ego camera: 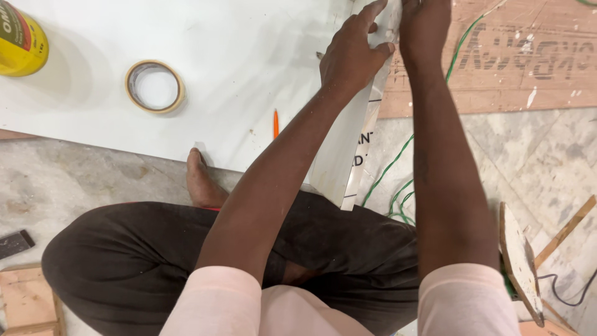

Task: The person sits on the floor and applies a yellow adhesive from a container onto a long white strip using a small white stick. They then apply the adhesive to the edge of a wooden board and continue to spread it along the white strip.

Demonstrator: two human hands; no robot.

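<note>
A long narrow white strip (341, 155) runs along the right edge of a big white board (236, 68) lying on the floor. My left hand (353, 53) presses on the strip near the board's edge, thumb against the strip. My right hand (424, 22) grips the strip's far part at the top of the view, fingers curled over it. I sit cross-legged in dark trousers with a bare foot (200, 180) under the board's near edge.
A roll of masking tape (155, 86) and an orange pencil (275, 124) lie on the board; a yellow can (20, 42) stands at its far left. Green wire (398, 155) trails right of the strip. A plywood sheet (528, 68) and wood offcuts (519, 261) lie to the right.
</note>
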